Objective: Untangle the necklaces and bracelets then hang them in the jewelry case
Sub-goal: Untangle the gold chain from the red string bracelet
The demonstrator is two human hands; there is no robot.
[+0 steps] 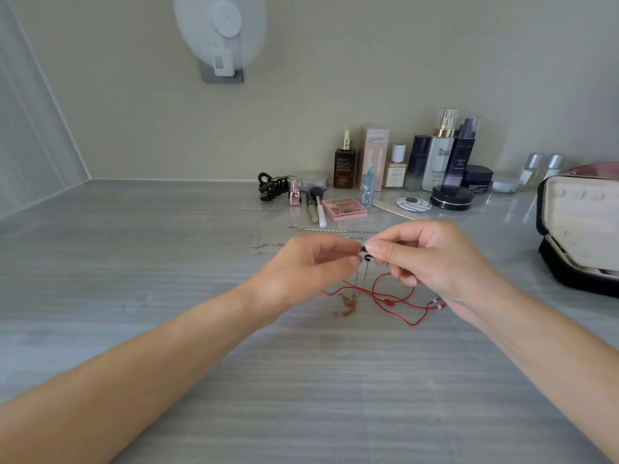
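Observation:
My left hand and my right hand meet above the grey table, fingertips pinching a small black charm between them. A thin gold chain hangs down from the charm and pools on the table. A red cord bracelet with small beads lies tangled under my right hand. Two silver chains lie stretched out behind my hands. The open jewelry case, black outside and cream inside, stands at the right edge.
Cosmetics line the back wall: bottles, a pink palette, brushes, a black hair claw, a black compact. A white round fan hangs on the wall above.

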